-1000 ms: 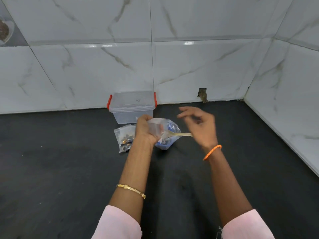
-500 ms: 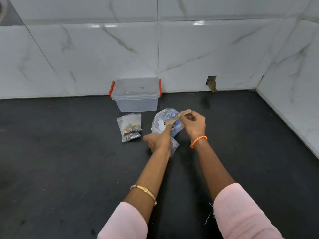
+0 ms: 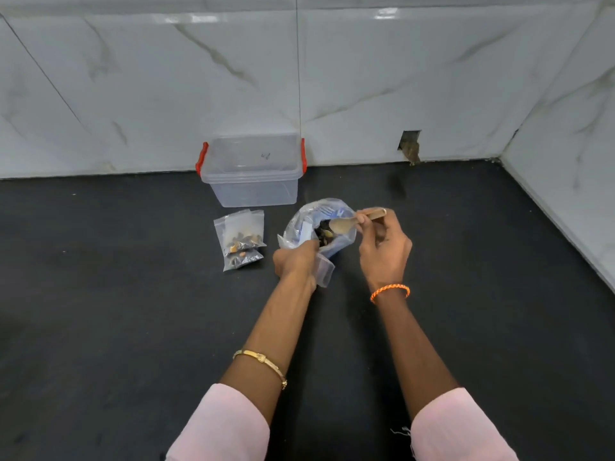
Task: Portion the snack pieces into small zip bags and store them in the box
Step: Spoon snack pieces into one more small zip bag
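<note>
Your left hand [image 3: 296, 261] pinches an empty small zip bag [image 3: 324, 272] mid-bench. Your right hand [image 3: 382, 247] grips the wooden spoon [image 3: 346, 223] inside the big snack bag [image 3: 319, 224]. If the small mouth collapses, pieces may spill. Filled bags [image 3: 241, 239] wait before the box [image 3: 253, 174] at the back edge.

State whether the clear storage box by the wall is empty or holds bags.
Empty: through the box's clear walls nothing shows inside; the filled zip bags lie outside.

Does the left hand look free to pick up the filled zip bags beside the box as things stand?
Probably not yet: the left hand grips an empty zip bag. The path to the filled zip bags on the counter looks open.
</note>
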Demonstrator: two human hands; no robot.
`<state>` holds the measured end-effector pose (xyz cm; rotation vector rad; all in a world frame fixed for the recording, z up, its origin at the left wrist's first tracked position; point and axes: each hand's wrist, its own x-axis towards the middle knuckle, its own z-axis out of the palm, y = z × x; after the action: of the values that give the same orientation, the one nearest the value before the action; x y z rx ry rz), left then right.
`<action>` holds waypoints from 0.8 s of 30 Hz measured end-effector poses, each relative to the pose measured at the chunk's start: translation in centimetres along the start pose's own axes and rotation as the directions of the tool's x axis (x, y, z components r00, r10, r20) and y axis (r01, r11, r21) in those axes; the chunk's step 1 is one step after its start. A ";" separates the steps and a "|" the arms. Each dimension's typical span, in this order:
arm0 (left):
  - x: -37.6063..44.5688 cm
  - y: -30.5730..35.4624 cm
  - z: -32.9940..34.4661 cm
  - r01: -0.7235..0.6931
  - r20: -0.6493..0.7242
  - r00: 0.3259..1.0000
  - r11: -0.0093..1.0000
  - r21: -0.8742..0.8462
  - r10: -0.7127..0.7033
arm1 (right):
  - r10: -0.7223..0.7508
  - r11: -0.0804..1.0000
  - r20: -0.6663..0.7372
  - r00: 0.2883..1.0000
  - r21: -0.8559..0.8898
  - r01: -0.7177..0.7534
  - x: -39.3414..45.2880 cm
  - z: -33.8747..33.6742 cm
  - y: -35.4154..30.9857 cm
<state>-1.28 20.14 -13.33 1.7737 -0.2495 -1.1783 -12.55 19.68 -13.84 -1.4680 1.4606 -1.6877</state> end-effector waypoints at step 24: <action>1.0 1.1 0.3 0.078 0.304 0.951 0.996 -0.043 -0.062 | 0.635 0.758 -0.229 0.738 -0.001 -0.652 2.1 2.4 1.5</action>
<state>-0.65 18.74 -13.09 1.5606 -0.3327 -1.4957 -11.46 16.44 -14.63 -0.6663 1.8900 -1.3673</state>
